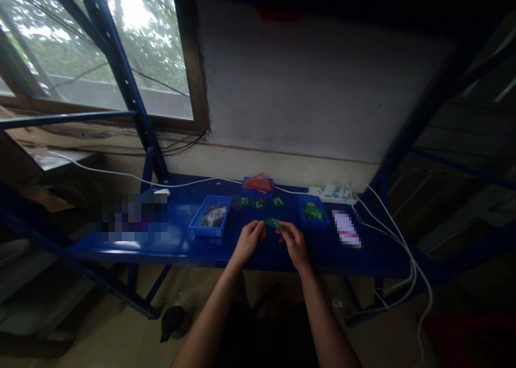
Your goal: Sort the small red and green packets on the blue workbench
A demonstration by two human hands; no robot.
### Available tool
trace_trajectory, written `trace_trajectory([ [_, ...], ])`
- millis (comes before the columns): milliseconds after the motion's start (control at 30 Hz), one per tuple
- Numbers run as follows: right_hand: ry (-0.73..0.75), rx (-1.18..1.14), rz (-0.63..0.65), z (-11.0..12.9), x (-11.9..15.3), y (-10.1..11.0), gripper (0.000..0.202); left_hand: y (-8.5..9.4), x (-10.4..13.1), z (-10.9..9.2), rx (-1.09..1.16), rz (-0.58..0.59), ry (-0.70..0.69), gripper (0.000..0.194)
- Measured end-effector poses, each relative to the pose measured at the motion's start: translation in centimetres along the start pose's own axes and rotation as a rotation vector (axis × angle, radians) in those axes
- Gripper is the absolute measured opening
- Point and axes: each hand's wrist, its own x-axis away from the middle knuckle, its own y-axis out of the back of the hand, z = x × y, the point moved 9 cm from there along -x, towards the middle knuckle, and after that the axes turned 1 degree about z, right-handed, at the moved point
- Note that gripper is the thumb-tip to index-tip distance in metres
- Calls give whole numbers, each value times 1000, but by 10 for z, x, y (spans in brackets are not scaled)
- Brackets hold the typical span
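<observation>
Over the front middle of the blue table, a small green plastic packet (273, 223) is stretched between my two hands. My left hand (249, 240) pinches its left end with thumb and fingertips. The right end is gripped by my right hand (295, 243), fingers bent around it. Just beyond, several similar dark green packets (258, 202) lie in a row. A blue bin (326, 222) of green packets stands to the right. To the left is another blue bin (207, 231) with greyish clear packets. Fine detail of the held packet is too dim to make out.
A small blue bin with red packets (259, 183) stands at the back of the table (169, 252). A power strip (332, 194) with white cables lies back right, near a blurred phone-like thing (345, 229). Pixelated items (129, 215) lie left. Blue posts (137, 96) frame the table.
</observation>
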Motion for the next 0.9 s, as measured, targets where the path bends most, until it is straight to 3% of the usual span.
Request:
trace_trajectory([
  [133,11,14,14,2,1,0,24,-4,1,1,14,35,31,52],
  [300,18,32,17,0,2,0,26,-7,3,-3,-56,75,3,38],
  [600,8,118,20,-3,2,-1,20,-9,3,5,41,88,19,27],
  [833,140,232,-85,8,-1,8,17,-8,2,-2,-47,85,-64,19],
  [900,139,241,-64,9,-3,5,18,-9,3,-8,-122,91,-123,18],
])
